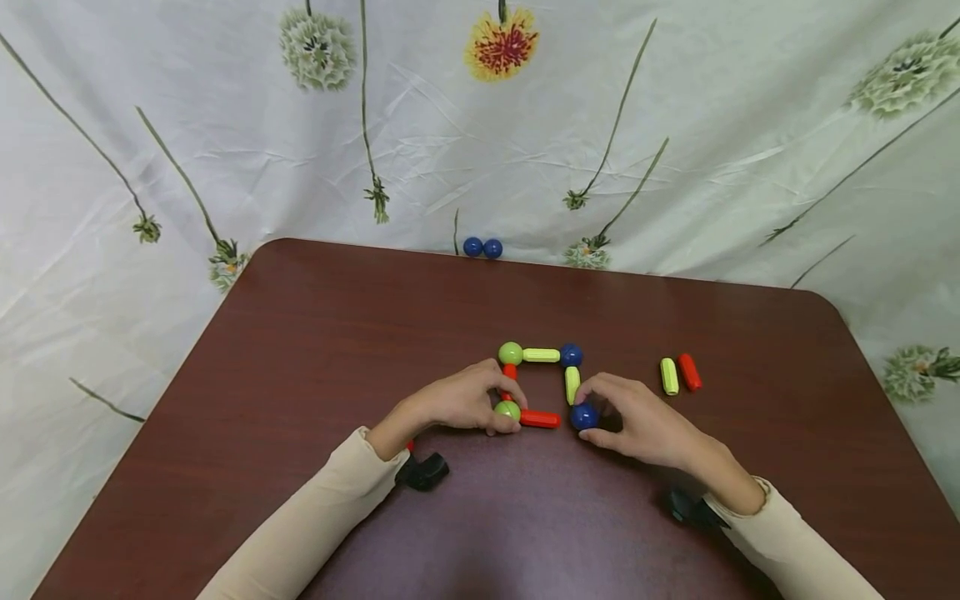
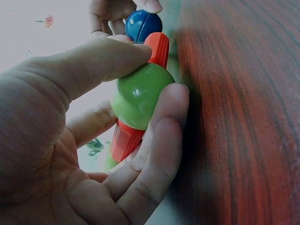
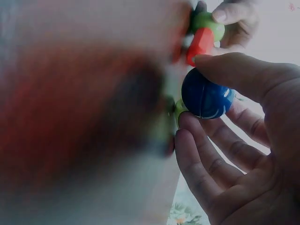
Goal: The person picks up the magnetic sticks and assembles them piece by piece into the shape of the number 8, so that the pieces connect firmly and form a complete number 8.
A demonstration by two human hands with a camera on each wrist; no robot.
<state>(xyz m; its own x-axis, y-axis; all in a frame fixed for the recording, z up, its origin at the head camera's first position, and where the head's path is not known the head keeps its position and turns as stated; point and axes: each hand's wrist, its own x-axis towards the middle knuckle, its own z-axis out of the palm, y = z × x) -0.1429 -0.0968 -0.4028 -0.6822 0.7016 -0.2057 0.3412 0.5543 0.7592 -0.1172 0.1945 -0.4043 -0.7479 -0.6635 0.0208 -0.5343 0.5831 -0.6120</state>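
Note:
On the table, balls and rods form a nearly closed square. My left hand (image 1: 472, 398) grips the near-left green ball (image 2: 143, 96), its thumb and fingers curled round it. One red rod (image 1: 540, 418) points from that ball to the right; a second red rod (image 2: 125, 140) runs to the far green ball (image 1: 511, 353). Between thumb and fingers, my right hand (image 1: 637, 419) holds the near blue ball (image 1: 584, 416). A yellow-green rod (image 1: 572, 385) links it toward the far blue ball (image 1: 571, 355). A small gap shows between the red rod's end and the near blue ball.
Right of the square lie a loose yellow-green rod (image 1: 669, 377) and a loose red rod (image 1: 689, 372). Two blue balls (image 1: 482, 247) sit at the table's back edge by the flowered cloth (image 1: 420, 125). A bit of red shows beside the left sleeve (image 1: 330, 500).

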